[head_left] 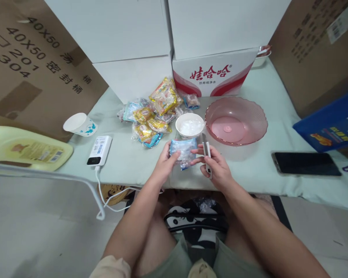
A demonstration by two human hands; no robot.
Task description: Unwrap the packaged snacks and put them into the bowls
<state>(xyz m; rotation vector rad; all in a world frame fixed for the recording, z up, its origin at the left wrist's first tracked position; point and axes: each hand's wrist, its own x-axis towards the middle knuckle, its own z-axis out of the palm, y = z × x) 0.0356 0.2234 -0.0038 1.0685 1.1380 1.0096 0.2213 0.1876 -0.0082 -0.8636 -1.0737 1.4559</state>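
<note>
My left hand (164, 163) grips a small clear plastic packet with blue edges (183, 151), its thumb lying across the front. In my right hand (218, 166) is a utility knife (207, 157), its blade pointing up and away from me. Some right fingertips reach to the packet's right side. Just beyond the packet stands a white paper cup (188, 125) with crumpled clear plastic inside. A heap of wrapped snack packets (152, 116), yellow, blue and clear, lies behind my left hand. To the right of the cup sits a pink scalloped bowl (236, 120).
White boxes (214, 75) wall off the back. At left are a tipped paper cup (81, 124), a power bank (99, 150) with a cable, and a yellow bottle (29, 148). A phone (306, 163) and a blue box (330, 123) lie at right.
</note>
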